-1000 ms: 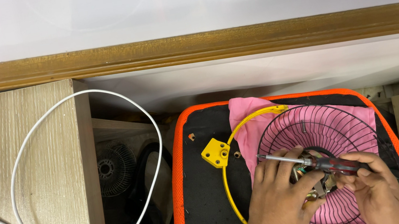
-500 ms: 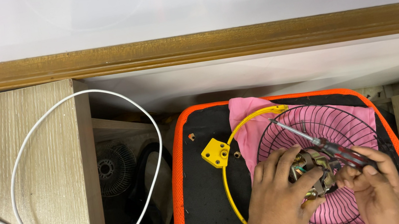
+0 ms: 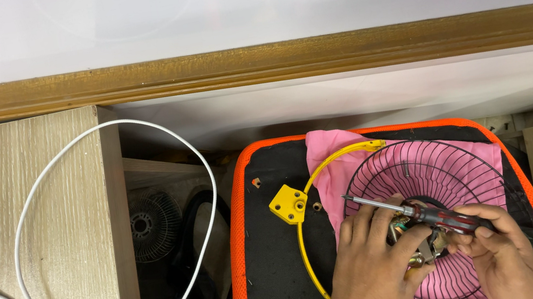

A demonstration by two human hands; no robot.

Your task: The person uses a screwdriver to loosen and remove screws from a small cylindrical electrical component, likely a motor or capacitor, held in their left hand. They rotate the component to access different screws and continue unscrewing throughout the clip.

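Hands (image 3: 379,260) cover the motor inside the wire fan guard (image 3: 429,173).

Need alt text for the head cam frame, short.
Two bare hands work at the hub of a black wire fan guard lying on a pink cloth: the right hand holds a red-handled screwdriver, the left hand steadies the hub. A white cable loops over the wooden surface at left.
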